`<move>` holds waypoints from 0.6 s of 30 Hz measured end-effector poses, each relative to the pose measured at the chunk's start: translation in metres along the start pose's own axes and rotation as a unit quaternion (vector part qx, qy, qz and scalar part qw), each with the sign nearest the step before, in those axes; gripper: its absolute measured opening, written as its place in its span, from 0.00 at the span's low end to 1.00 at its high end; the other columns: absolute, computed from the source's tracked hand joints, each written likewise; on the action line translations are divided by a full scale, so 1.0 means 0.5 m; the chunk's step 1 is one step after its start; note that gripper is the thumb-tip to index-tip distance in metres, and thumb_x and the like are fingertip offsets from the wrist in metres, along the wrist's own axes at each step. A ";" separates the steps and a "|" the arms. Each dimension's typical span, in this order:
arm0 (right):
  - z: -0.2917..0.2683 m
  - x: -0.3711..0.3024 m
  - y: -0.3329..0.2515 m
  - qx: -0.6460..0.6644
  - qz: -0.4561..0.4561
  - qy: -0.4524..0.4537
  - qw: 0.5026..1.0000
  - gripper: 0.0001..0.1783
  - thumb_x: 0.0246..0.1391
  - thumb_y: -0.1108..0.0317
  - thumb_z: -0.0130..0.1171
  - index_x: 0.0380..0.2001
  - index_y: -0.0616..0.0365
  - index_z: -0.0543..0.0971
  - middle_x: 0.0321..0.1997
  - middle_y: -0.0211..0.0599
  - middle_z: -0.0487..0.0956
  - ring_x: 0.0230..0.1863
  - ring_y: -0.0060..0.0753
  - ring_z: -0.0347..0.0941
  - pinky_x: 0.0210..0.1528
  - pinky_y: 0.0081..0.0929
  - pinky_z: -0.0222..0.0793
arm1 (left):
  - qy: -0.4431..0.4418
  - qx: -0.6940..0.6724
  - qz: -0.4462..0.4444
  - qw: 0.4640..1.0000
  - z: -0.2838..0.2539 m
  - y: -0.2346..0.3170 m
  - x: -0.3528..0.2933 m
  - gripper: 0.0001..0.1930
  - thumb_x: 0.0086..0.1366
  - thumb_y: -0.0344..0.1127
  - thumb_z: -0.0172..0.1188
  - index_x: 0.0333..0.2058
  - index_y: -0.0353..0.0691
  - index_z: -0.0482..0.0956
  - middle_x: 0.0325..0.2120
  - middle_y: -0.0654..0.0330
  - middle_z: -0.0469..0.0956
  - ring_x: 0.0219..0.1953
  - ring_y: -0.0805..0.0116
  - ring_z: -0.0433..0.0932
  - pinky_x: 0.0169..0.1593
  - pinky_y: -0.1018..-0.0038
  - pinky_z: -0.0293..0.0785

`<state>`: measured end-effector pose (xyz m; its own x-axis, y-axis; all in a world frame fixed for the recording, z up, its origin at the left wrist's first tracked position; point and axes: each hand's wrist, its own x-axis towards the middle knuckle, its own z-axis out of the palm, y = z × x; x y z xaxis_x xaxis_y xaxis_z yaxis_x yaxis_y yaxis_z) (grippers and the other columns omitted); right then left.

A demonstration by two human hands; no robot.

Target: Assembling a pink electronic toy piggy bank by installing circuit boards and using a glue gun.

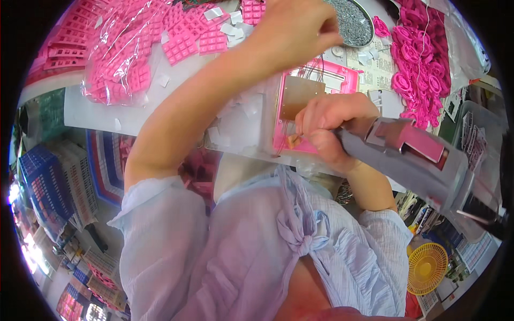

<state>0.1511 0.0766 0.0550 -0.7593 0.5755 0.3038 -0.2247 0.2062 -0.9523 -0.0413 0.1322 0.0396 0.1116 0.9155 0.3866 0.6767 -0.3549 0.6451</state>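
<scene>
My right hand (329, 125) is shut on a grey and pink electric screwdriver (407, 152), its tip down at the lower edge of a pink frame (348, 75) holding a brown board (297, 93) with thin wires. My left hand (294, 29) reaches forward over the table with fingers pinched together beside a round tray of small metal screws (356, 24); what it pinches is hidden.
Clear bags of pink keypad pieces (123, 59) and loose pink pads (198, 37) cover the table's far left. Pink rubber rings (417, 59) pile at the right. White paper scraps (241, 112) lie around. Stacked crates (53, 182) and a yellow fan (426, 267) stand below.
</scene>
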 end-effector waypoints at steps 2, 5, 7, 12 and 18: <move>-0.004 0.007 0.012 0.003 -0.021 -0.020 1.000 0.13 0.60 0.74 0.63 0.42 0.56 0.68 0.26 0.31 0.70 0.24 0.27 0.68 0.35 0.37 0.73 | -0.009 -0.026 -0.001 1.000 -0.033 0.006 -0.080 0.08 0.59 0.43 0.68 0.34 0.47 0.85 0.30 0.64 0.83 0.36 0.61 0.81 0.51 0.59 0.65; -0.005 0.015 0.017 0.053 -0.030 -0.012 0.998 0.13 0.61 0.72 0.63 0.44 0.56 0.69 0.23 0.30 0.69 0.23 0.27 0.67 0.32 0.35 0.71 | 0.010 0.035 0.015 0.999 -0.028 0.030 -0.202 0.05 0.58 0.40 0.69 0.32 0.50 0.85 0.31 0.67 0.83 0.38 0.66 0.79 0.49 0.59 0.61; 0.001 0.029 0.004 0.126 -0.039 0.022 0.991 0.15 0.63 0.67 0.62 0.48 0.55 0.69 0.19 0.27 0.68 0.20 0.26 0.65 0.29 0.32 0.70 | 0.013 0.038 0.015 0.999 -0.015 0.042 -0.244 0.05 0.57 0.38 0.69 0.32 0.50 0.85 0.31 0.69 0.82 0.39 0.68 0.79 0.49 0.59 0.60; -0.003 0.045 -0.038 0.157 -0.069 0.020 0.985 0.18 0.65 0.57 0.61 0.50 0.50 0.67 0.16 0.23 0.67 0.17 0.21 0.62 0.24 0.29 0.68 | 0.019 -0.043 -0.017 0.999 0.007 0.071 -0.281 0.07 0.53 0.35 0.71 0.31 0.50 0.84 0.30 0.70 0.80 0.37 0.68 0.78 0.50 0.60 0.59; -0.002 0.048 -0.030 0.193 -0.069 0.009 0.979 0.17 0.62 0.67 0.63 0.48 0.54 0.67 0.21 0.29 0.71 0.21 0.23 0.66 0.30 0.32 0.72 | 0.044 -0.019 0.003 0.999 0.009 0.066 -0.280 0.09 0.51 0.36 0.73 0.31 0.49 0.82 0.30 0.69 0.80 0.38 0.67 0.77 0.50 0.60 0.58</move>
<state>0.1370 0.0879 0.0766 -0.6959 0.5772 0.4273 -0.5408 -0.0297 -0.8406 -0.0313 -0.0067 0.0040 0.0501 0.8937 0.4459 0.6475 -0.3690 0.6667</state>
